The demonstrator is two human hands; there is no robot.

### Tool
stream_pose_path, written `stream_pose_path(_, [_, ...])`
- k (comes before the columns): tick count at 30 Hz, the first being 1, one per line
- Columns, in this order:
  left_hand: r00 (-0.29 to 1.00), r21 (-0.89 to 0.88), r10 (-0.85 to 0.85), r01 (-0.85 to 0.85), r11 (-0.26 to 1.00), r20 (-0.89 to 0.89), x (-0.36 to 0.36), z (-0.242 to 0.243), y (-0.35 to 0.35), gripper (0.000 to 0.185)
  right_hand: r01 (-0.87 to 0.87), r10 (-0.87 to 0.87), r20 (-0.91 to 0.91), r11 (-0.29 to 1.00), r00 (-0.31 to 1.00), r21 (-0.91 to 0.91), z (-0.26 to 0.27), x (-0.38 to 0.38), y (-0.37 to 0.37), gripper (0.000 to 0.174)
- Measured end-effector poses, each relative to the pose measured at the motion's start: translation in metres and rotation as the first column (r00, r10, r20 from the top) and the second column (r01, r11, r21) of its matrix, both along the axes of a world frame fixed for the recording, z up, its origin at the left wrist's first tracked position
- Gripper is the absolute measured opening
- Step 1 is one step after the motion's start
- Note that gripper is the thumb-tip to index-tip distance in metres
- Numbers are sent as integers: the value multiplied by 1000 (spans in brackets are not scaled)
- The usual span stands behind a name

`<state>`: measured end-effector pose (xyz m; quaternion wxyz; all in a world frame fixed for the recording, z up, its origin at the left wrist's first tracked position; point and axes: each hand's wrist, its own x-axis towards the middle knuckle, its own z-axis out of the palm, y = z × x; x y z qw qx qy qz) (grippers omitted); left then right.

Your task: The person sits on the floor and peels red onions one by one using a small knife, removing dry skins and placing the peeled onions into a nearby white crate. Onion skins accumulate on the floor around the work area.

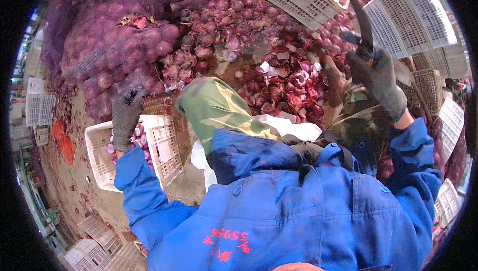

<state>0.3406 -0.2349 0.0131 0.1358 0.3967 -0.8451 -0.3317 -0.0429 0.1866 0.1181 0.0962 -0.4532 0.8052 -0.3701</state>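
My left hand [127, 118], in a dark knit glove with its fingers curled, hangs over the near end of a white plastic crate [98, 159]. Whether it holds anything cannot be made out. Cut red onions [140, 136] lie in that crate beneath it. At the right, my gloved right hand [375, 78] is raised and closed around a knife with a long, dark curved blade [362, 20], which points up and away from me. Between and beyond my camouflage-covered knees lies a heap of onion skins and trimmings [289, 88], with whole red onions [246, 13] spread past it.
Purple mesh sacks full of red onions [115, 47] are piled at the upper left. A tilted cream crate [298, 0] stands on the onions at the top. Stacked white crates [410, 17] rise at the upper right. An orange cloth or bag [65, 144] lies on the floor at the left.
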Motion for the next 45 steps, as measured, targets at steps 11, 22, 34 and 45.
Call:
stream_pose_path(11, [996, -158, -24, 37, 987, 86, -12, 34, 8, 24, -143, 159, 361, 987, 919, -72, 0, 6, -78, 34])
stream_pose_path(22, [976, -2, -89, 92, 996, 199, -95, 21, -50, 34, -339, 311, 597, 938, 740, -68, -27, -38, -145, 35])
stream_pose_path(34, [883, 31, -8, -7, 1000, 470, -144, -236, -148, 74, -343, 219, 575, 932, 788, 115, -98, -108, -204, 32])
stream_pose_path(45, [881, -236, 262, -178, 955, 393, -142, -398, -137, 106, -48, -304, 542, 841, 783, 540, -109, -138, -204, 41])
